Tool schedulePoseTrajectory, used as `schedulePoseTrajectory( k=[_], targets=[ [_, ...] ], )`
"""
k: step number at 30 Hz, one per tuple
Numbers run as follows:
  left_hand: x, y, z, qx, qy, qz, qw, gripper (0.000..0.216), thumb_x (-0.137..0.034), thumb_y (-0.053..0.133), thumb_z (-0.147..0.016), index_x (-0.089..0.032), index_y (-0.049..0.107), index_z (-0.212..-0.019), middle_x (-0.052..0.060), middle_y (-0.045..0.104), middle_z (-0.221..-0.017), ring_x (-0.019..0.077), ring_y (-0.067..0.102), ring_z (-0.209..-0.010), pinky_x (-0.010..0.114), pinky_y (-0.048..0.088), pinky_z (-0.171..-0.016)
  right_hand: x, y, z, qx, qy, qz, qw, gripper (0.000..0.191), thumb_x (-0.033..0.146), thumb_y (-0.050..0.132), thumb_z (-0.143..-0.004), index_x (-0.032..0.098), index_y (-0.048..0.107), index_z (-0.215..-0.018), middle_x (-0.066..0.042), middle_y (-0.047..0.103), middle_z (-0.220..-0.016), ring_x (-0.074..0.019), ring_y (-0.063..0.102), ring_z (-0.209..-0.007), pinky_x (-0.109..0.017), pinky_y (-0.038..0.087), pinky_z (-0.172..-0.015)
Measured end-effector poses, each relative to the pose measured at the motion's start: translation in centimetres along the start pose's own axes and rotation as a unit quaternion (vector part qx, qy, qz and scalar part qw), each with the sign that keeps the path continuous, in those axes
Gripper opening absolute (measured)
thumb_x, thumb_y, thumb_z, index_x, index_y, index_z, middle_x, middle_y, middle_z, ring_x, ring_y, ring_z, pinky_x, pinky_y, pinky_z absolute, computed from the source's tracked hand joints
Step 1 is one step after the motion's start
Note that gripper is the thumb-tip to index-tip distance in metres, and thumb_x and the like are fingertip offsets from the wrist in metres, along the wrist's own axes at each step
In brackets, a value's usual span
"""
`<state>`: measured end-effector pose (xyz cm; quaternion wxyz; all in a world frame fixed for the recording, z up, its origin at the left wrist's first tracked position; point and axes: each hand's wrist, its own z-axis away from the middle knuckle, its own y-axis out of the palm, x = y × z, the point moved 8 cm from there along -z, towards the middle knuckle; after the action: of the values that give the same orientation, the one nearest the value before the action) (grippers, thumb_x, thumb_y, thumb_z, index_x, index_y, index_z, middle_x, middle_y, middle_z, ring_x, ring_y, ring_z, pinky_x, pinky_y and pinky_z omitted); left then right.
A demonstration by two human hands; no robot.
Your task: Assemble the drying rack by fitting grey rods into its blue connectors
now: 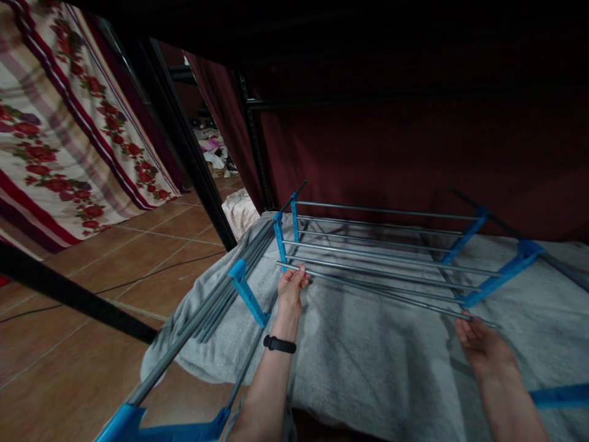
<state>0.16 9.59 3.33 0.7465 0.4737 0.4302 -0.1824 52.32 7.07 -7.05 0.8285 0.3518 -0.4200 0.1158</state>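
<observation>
A thin grey metal tube [414, 302] slants across in front of me, held near both ends. My left hand [292, 287] pinches it toward its left end, beside a blue plastic bracket [280, 239]. Toward the right end, the fingers of my right hand [481, 341] are closed on the same tube. Just behind it, several similar crossbars [381, 248] run between the left brackets and the blue brackets on the right [504, 274], forming a rack. Whether the held tube touches a bracket I cannot tell.
Loose grey tubes [225, 301] lie bunched at the left, near another blue bracket [248, 294]. A grey blanket [368, 362] spreads under the rack. Black metal posts [184, 135] stand at left, with a floral cloth [59, 141] beyond. Dark red fabric [391, 153] hangs behind.
</observation>
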Motion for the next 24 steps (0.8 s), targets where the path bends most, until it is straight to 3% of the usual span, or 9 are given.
schedulePoseTrajectory(
  k=[4,9,12,18,24],
  targets=[
    [0.4,-0.1,0.1,-0.009,-0.024,-0.003,1.0,0.023,-0.021,0.086,-0.067,-0.013,0.067,-0.076,0.001,0.066,-0.065,0.009,0.064,-0.059,0.017,0.048,-0.053,-0.2,0.4,0.8,-0.034,0.046,0.001,0.998,0.026,0.0,0.05,-0.079,0.02,0.062,-0.069,0.0,0.063,-0.076,-0.0081,0.065,-0.06,-0.016,0.059,-0.057],
    [0.9,-0.1,0.4,-0.014,-0.062,-0.006,0.998,0.017,-0.013,0.081,-0.072,-0.013,0.064,-0.074,0.002,0.069,-0.068,0.0097,0.067,-0.059,0.017,0.052,-0.056,0.1,2.4,3.0,0.007,0.036,-0.008,0.999,0.019,0.003,0.054,-0.082,0.019,0.062,-0.074,0.001,0.065,-0.076,-0.0078,0.066,-0.064,-0.018,0.061,-0.062],
    [1.2,-0.4,0.4,-0.035,-0.081,-0.006,0.996,0.018,-0.009,0.077,-0.075,-0.014,0.06,-0.069,0.001,0.068,-0.066,0.0099,0.067,-0.058,0.016,0.052,-0.055,0.3,4.1,4.7,0.041,0.012,-0.02,0.999,0.014,0.006,0.064,-0.079,0.018,0.059,-0.073,0.002,0.067,-0.076,-0.0087,0.068,-0.068,-0.02,0.061,-0.066],
    [1.4,-1.2,-0.5,-0.074,-0.093,-0.018,0.993,0.024,-0.008,0.069,-0.081,-0.014,0.054,-0.064,-0.001,0.063,-0.058,0.0096,0.065,-0.054,0.014,0.049,-0.047,-0.3,6.5,6.6,0.075,0.004,-0.046,0.996,0.022,0.008,0.075,-0.072,0.018,0.056,-0.071,0.003,0.068,-0.072,-0.0094,0.067,-0.066,-0.022,0.062,-0.069],
    [2.4,-1.0,-0.7,-0.063,-0.128,-0.052,0.988,0.018,-0.006,0.062,-0.086,-0.012,0.057,-0.07,-0.001,0.064,-0.058,0.0093,0.063,-0.05,0.015,0.05,-0.045,-0.7,7.4,7.1,0.106,-0.005,-0.048,0.993,0.031,0.018,0.084,-0.065,0.021,0.054,-0.067,0.003,0.07,-0.071,-0.0104,0.067,-0.064,-0.022,0.062,-0.065]
  ],
)
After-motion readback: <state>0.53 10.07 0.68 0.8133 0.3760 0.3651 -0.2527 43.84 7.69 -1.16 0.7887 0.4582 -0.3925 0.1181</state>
